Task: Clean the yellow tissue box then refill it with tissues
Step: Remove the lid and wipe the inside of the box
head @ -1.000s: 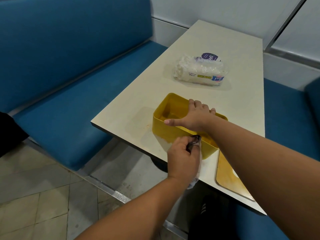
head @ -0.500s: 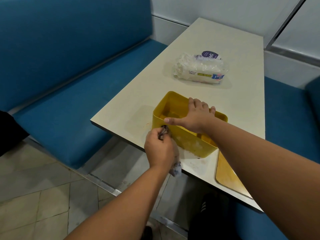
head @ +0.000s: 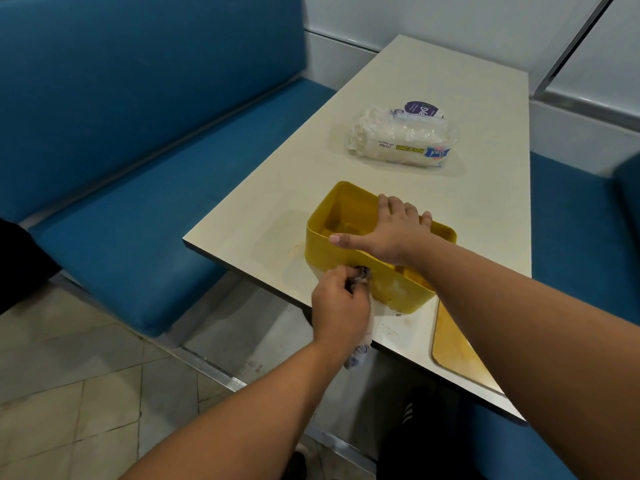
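Note:
An open yellow tissue box (head: 325,251) stands near the front edge of the cream table (head: 398,98), with nothing visible inside it. My right hand (head: 391,230) lies flat across its top rim, thumb stretched along the near edge. My left hand (head: 341,308) grips a crumpled, soiled white cloth (head: 360,355) and presses it against the box's near outer wall, which shows whitish smears. A plastic pack of paper towels (head: 398,142) lies further back on the table. The box's flat yellow lid (head: 453,351) lies on the table to the right, partly under my right forearm.
Blue bench seats flank the table: one (head: 138,220) on the left, another (head: 581,220) on the right. Tiled floor (head: 69,393) lies below on the left. A white wall and a metal window frame (head: 568,53) close off the table's far end.
My left hand swept the cloth leftward along the box's near wall, then back slightly right. My right hand stayed on the rim.

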A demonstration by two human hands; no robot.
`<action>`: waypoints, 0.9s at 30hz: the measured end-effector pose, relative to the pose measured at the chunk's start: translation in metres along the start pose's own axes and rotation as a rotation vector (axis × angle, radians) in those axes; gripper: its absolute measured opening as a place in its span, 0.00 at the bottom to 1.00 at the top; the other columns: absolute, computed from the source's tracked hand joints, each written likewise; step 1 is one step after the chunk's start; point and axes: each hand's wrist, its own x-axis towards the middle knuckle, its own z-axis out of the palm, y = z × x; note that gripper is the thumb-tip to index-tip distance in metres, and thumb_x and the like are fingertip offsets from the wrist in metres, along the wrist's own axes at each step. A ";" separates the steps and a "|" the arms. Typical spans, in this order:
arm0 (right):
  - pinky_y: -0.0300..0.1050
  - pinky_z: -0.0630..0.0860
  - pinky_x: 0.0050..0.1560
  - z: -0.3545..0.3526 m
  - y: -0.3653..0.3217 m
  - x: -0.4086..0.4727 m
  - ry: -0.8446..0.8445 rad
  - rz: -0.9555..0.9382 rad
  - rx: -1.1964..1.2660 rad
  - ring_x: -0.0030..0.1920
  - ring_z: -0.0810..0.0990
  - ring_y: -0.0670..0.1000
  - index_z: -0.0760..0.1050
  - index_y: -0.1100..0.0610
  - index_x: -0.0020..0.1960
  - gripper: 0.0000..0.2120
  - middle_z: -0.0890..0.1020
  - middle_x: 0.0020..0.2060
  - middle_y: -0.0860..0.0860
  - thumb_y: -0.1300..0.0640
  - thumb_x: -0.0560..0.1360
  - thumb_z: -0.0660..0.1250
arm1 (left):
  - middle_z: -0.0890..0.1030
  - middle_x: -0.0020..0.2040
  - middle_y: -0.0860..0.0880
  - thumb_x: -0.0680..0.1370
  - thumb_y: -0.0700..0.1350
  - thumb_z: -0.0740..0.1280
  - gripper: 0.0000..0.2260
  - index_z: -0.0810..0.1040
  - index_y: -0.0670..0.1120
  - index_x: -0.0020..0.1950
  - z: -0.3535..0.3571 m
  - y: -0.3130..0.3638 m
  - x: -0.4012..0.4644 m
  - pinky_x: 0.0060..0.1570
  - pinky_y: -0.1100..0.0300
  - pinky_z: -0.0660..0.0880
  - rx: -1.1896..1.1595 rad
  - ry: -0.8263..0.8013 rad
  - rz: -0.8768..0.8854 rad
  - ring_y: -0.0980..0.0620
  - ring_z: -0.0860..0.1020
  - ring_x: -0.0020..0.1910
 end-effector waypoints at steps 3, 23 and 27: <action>0.66 0.38 0.74 0.002 0.001 0.000 0.011 0.000 0.008 0.78 0.41 0.60 0.37 0.54 0.79 0.63 0.44 0.79 0.54 0.16 0.59 0.51 | 0.80 0.44 0.50 0.78 0.43 0.66 0.03 0.79 0.48 0.47 -0.007 -0.002 0.009 0.40 0.64 0.71 -0.083 0.122 -0.024 0.56 0.77 0.43; 0.66 0.39 0.74 0.005 0.001 0.001 0.020 0.000 -0.002 0.78 0.42 0.61 0.37 0.54 0.79 0.63 0.44 0.79 0.54 0.16 0.59 0.49 | 0.77 0.45 0.54 0.79 0.43 0.68 0.01 0.79 0.48 0.48 0.010 0.003 -0.015 0.47 0.65 0.75 0.082 -0.062 0.095 0.56 0.76 0.45; 0.66 0.37 0.74 0.009 0.002 0.000 0.050 -0.006 0.019 0.78 0.40 0.60 0.37 0.54 0.79 0.63 0.43 0.79 0.53 0.15 0.58 0.49 | 0.80 0.43 0.53 0.78 0.44 0.67 0.03 0.79 0.51 0.46 0.002 -0.002 -0.006 0.41 0.68 0.71 0.060 -0.005 0.015 0.57 0.77 0.42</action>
